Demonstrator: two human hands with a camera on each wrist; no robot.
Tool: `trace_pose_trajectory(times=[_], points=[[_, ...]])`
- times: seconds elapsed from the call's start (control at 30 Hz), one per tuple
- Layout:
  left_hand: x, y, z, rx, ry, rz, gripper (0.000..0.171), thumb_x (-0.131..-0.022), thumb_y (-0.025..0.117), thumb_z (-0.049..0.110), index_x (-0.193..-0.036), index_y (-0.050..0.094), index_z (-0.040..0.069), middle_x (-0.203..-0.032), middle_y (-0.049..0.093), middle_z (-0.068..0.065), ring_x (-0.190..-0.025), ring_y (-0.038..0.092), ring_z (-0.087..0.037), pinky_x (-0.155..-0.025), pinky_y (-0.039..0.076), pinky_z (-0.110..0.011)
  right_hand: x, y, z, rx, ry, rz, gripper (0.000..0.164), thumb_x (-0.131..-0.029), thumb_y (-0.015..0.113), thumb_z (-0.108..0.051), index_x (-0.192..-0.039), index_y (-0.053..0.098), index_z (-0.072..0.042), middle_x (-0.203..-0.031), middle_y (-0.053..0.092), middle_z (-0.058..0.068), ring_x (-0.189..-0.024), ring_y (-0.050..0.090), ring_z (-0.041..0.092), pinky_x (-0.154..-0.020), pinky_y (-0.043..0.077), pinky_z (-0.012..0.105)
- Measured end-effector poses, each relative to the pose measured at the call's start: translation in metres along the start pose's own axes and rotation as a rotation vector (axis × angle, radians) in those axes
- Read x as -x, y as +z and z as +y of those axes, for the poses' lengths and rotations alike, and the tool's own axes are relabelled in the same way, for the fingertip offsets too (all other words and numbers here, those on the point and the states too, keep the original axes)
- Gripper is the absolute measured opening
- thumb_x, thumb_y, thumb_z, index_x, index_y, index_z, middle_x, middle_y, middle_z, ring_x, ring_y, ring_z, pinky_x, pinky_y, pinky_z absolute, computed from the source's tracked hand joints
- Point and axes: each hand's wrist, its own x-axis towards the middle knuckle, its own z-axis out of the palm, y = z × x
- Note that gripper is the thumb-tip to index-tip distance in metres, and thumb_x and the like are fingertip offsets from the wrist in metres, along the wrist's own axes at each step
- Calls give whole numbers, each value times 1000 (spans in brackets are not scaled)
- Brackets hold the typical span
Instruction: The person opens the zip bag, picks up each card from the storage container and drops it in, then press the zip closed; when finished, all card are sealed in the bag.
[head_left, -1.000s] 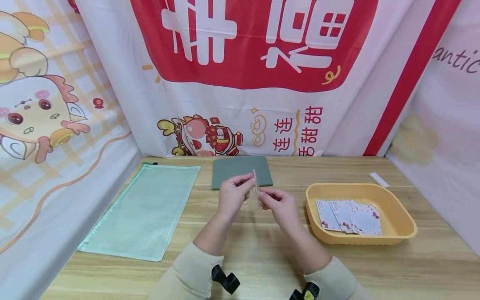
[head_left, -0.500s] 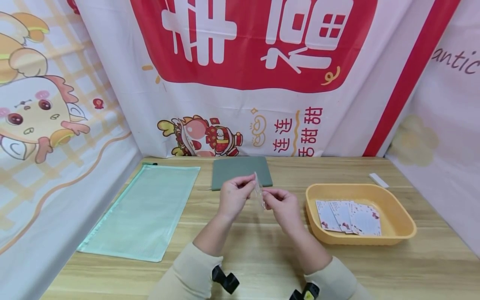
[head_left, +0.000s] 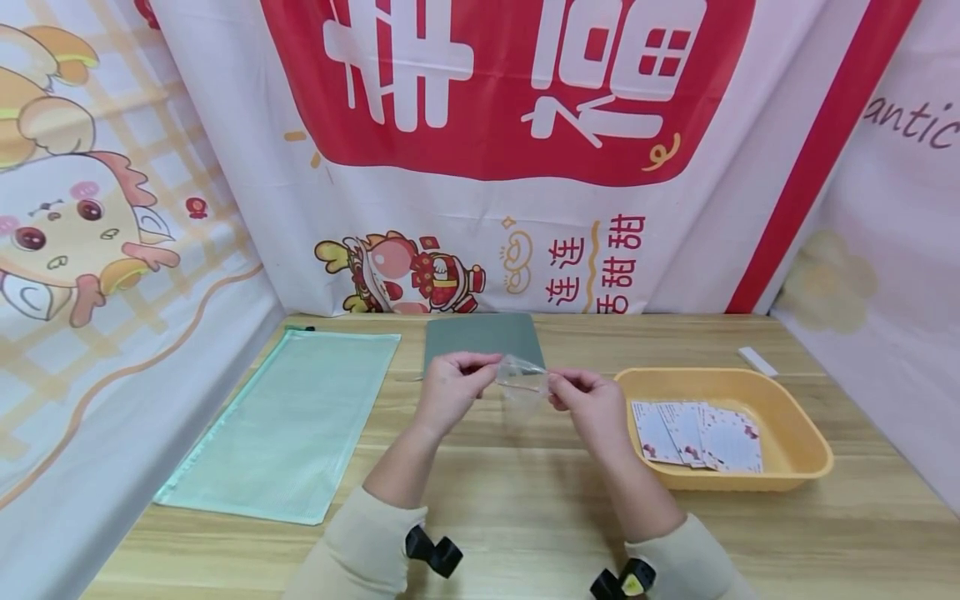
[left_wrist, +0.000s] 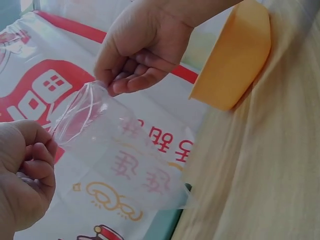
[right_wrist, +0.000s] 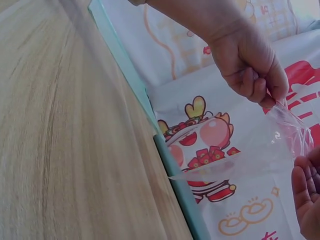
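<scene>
A small clear plastic bag (head_left: 522, 379) is stretched between the two hands above the table, its mouth spread apart at the top. My left hand (head_left: 455, 392) pinches one side of the mouth between thumb and fingers. On the opposite side, my right hand (head_left: 592, 407) pinches the other edge. In the left wrist view the see-through bag (left_wrist: 125, 145) hangs down from both hands, and the printed cloth shows through it. The right wrist view has the bag (right_wrist: 270, 150) narrowing to a corner near the green notebook.
Behind the hands lies a dark green notebook (head_left: 480, 335). A mint green zip pouch (head_left: 288, 425) lies flat at left. On the right stands a yellow basket (head_left: 795, 450) holding several printed cards (head_left: 678, 429). A small white bar (head_left: 757, 361) lies behind it.
The hands have moved apart, left hand leftward and right hand rightward. The bag, earlier seen edge-on as a thin strip, is now spread with its mouth pulled apart.
</scene>
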Motion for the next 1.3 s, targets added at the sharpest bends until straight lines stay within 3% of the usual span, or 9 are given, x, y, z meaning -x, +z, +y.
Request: trace_pose_trajectory(times=[0.2, 0.33, 0.43, 0.53, 0.6, 0.7, 0.83, 1.0, 1.3], points=[[4, 0, 5, -11, 52, -67, 22, -88, 69, 9, -109, 74, 4, -89, 70, -12, -67, 55, -12, -57, 46, -18, 3, -1, -1, -38, -35, -39, 27, -90, 68, -14, -107, 70, 7, -71, 66, -5, -67, 62, 6, -68, 57, 20], [8, 3, 0, -69, 132, -88, 37, -87, 72, 16, -123, 68, 9, -109, 63, -11, -91, 57, -20, -76, 51, -27, 6, -1, 0, -46, -45, -71, 24, -91, 68, -13, -107, 70, 5, -72, 66, -4, -69, 62, 7, -70, 58, 21], [12, 4, -8, -190, 211, -95, 63, -81, 79, 25, -138, 55, 16, -137, 51, -7, -123, 49, -25, -100, 47, -46, 7, 0, 1, -51, -41, -82, 25, -91, 68, -13, -108, 70, 4, -73, 66, -4, -70, 63, 8, -70, 58, 21], [15, 5, -16, -388, 341, -142, 98, -71, 86, 38, -152, 34, 18, -158, 30, -5, -146, 27, -29, -117, 26, -58, 8, 0, 1, -71, -37, -90, 27, -91, 68, -12, -110, 69, 7, -73, 67, -5, -69, 63, 7, -69, 58, 21], [16, 6, -20, -509, 440, -158, 116, -65, 88, 45, -156, 22, 15, -163, 22, -7, -150, 18, -31, -120, 16, -59, 9, 1, 2, -95, -28, -108, 29, -91, 67, -11, -111, 67, 10, -73, 67, -6, -68, 63, 6, -69, 58, 21], [16, 8, -26, -622, 539, -145, 128, -59, 88, 52, -156, 17, 8, -162, 22, -13, -150, 18, -32, -122, 10, -57, 12, 3, 3, -153, 0, -145, 30, -92, 65, -7, -113, 64, 14, -74, 67, -7, -66, 63, 5, -67, 58, 21], [16, 10, -31, -633, 599, -104, 121, -59, 88, 52, -153, 26, 6, -153, 38, -15, -142, 33, -30, -122, 13, -57, 15, 7, 5, -222, 27, -184, 31, -91, 63, -2, -115, 60, 19, -73, 67, -8, -64, 63, 4, -65, 57, 21], [18, 10, -35, -578, 657, -57, 107, -61, 89, 44, -145, 38, 4, -138, 52, -13, -129, 46, -28, -119, 19, -59, 15, 7, 9, -249, 49, -187, 29, -91, 63, -3, -113, 63, 17, -73, 67, -7, -65, 64, 5, -65, 57, 21], [19, 2, -30, -532, 614, -67, 79, -68, 87, 35, -134, 55, 7, -127, 62, -9, -121, 54, -26, -108, 40, -51, 15, 5, 13, -250, 104, -223, 23, -93, 61, -3, -110, 64, 12, -76, 67, -5, -67, 65, 7, -66, 57, 21]])
